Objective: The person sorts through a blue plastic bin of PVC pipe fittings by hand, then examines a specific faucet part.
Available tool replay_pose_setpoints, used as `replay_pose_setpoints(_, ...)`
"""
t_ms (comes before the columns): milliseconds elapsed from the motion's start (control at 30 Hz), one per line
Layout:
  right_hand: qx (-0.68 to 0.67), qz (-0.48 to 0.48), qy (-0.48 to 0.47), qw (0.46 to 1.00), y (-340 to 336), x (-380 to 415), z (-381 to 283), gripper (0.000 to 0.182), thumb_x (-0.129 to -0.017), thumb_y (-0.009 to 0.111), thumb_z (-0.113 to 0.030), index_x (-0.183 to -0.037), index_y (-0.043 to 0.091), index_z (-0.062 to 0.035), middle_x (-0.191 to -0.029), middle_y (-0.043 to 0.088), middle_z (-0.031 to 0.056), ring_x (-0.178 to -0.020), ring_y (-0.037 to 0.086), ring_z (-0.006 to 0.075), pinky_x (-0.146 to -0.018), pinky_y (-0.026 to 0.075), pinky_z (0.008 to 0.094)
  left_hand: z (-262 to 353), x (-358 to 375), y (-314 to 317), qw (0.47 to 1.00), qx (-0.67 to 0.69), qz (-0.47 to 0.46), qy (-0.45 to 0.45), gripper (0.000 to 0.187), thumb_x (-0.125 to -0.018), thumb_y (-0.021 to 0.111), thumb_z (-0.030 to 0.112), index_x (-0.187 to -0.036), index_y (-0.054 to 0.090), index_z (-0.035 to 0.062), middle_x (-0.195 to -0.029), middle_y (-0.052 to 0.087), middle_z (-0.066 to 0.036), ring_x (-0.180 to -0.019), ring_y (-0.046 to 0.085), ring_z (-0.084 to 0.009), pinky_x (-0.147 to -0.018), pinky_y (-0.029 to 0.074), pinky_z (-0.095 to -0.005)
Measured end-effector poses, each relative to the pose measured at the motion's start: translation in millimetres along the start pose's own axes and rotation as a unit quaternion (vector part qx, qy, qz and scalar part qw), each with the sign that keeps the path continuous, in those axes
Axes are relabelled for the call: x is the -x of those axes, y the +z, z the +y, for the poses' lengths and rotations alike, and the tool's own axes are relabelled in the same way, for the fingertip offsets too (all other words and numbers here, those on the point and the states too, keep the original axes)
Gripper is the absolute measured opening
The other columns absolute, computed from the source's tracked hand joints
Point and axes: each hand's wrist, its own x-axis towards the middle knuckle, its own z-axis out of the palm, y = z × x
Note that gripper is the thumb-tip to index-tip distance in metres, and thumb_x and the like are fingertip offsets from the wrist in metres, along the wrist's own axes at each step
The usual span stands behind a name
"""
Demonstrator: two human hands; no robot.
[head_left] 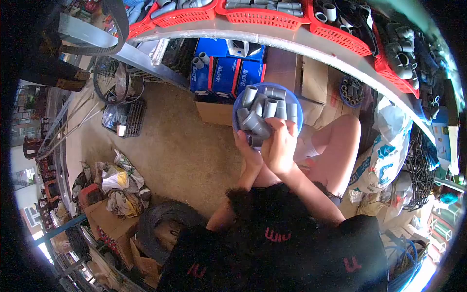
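A round blue basin [238,103] full of grey pipe fittings [271,108] is held in front of the body, above the lap. My left hand [249,150] is closed round the basin's near left edge, below a dark-ended fitting. My right hand [279,145] reaches over the near right edge, its fingers bent against the fittings at the front of the pile. Whether it grips one fitting cannot be made out. Beyond the basin are blue boxes [226,77], with two loose grey fittings [200,60] on top at the left.
Red baskets [262,18] of grey fittings line the shelf ahead. A smaller bowl of fittings [351,91] stands at the right. A white sack [384,158] is by the right knee. A black coil [163,228] and cardboard box [109,219] lie at lower left.
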Motion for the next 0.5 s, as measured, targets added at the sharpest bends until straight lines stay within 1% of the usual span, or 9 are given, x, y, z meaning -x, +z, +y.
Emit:
replay_pose_setpoints(67,-0.003,0.014,0.025,1.0,11.0,1.2,-11.5,0.032,-0.066,0.057,-0.001,-0.098,0.054,-0.0042,-0.086,0.058,0.0103,-0.077,0.049,0.0291,-0.075,0.037,0.0373,-11.1,-0.1,-5.6,0.999,-0.033,0.003,0.01,0.062,-0.093,0.033,0.047,-0.135,0.032,0.0006,-0.13,0.042,-0.014,-0.12,0.042,-0.0252,-0.101,0.032,-0.0386)
replay_pose_setpoints(100,0.039,-0.019,0.02,0.999,15.1,1.1,-13.4,0.033,-0.066,0.059,-0.006,-0.099,0.052,-0.0052,-0.086,0.057,0.0102,-0.075,0.05,0.0286,-0.074,0.036,0.037,-9.4,0.4,-5.7,1.0,-0.015,-0.004,0.006,0.062,-0.093,0.033,0.046,-0.135,0.032,0.0009,-0.13,0.042,-0.014,-0.12,0.041,-0.0254,-0.101,0.032,-0.0387)
replay_pose_setpoints(167,0.013,-0.079,0.023,0.997,22.1,2.8,-6.8,0.038,-0.067,0.061,-0.01,-0.103,0.049,-0.0039,-0.09,0.055,0.0103,-0.074,0.052,0.0282,-0.072,0.034,0.0377,-5.2,0.1,-6.4,0.999,0.034,-0.018,-0.006,0.061,-0.093,0.033,0.046,-0.135,0.032,0.0017,-0.131,0.042,-0.014,-0.121,0.041,-0.0257,-0.102,0.031,-0.0389)
replay_pose_setpoints(200,0.016,-0.08,0.028,0.996,26.4,1.7,-7.0,0.044,-0.067,0.062,-0.012,-0.108,0.047,-0.0018,-0.093,0.055,0.0106,-0.074,0.054,0.0275,-0.072,0.033,0.0384,-3.0,-0.7,-6.8,0.999,0.049,-0.022,-0.009,0.061,-0.093,0.033,0.046,-0.135,0.032,0.0021,-0.131,0.041,-0.014,-0.121,0.041,-0.0258,-0.102,0.03,-0.0391)
replay_pose_setpoints(300,0.061,-0.079,0.063,0.993,23.7,-1.9,-13.0,0.047,-0.069,0.067,-0.014,-0.109,0.047,-0.0029,-0.09,0.057,0.009,-0.083,0.059,0.021,-0.071,0.035,0.0363,-3.2,0.2,-8.6,0.996,0.08,-0.029,-0.016,0.06,-0.093,0.033,0.045,-0.136,0.032,0.0032,-0.132,0.041,-0.013,-0.122,0.04,-0.0262,-0.104,0.029,-0.0394)
replay_pose_setpoints(367,0.042,-0.075,0.064,0.994,23.5,-4.1,-13.9,0.045,-0.069,0.067,-0.012,-0.108,0.047,-0.0028,-0.093,0.057,0.0092,-0.083,0.059,0.0212,-0.071,0.035,0.0364,-7.2,-2.3,-12.0,0.99,0.133,-0.044,-0.028,0.059,-0.093,0.032,0.044,-0.136,0.033,0.0039,-0.133,0.041,-0.013,-0.123,0.04,-0.0265,-0.104,0.028,-0.0397)
replay_pose_setpoints(433,0.023,-0.066,0.062,0.996,20.1,-10.3,-17.9,0.043,-0.07,0.067,-0.011,-0.107,0.048,-0.0026,-0.094,0.058,0.0096,-0.083,0.059,0.0213,-0.071,0.035,0.0363,-9.0,-5.7,-13.1,0.959,0.258,-0.105,-0.045,0.059,-0.093,0.032,0.044,-0.137,0.033,0.0047,-0.133,0.041,-0.013,-0.124,0.039,-0.0268,-0.105,0.027,-0.0399)
replay_pose_setpoints(467,0.011,-0.08,0.103,0.991,11.1,-12.3,-21.9,0.039,-0.071,0.065,-0.008,-0.106,0.048,-0.0024,-0.09,0.059,0.0096,-0.082,0.059,0.0225,-0.072,0.036,0.0379,-9.7,-7.3,-14.9,0.942,0.305,-0.134,-0.047,0.058,-0.093,0.032,0.043,-0.137,0.033,0.005,-0.134,0.041,-0.013,-0.124,0.039,-0.027,-0.106,0.027,-0.0401)
replay_pose_setpoints(500,-0.045,-0.059,0.107,0.991,2.1,-15.3,-19.9,0.03,-0.073,0.061,-0.004,-0.102,0.052,-0.004,-0.087,0.06,0.0103,-0.082,0.058,0.0249,-0.073,0.037,0.0394,-10.0,-6.9,-12.9,0.946,0.297,-0.123,-0.046,0.058,-0.093,0.032,0.043,-0.137,0.033,0.0054,-0.134,0.041,-0.013,-0.124,0.039,-0.0271,-0.106,0.027,-0.0402)
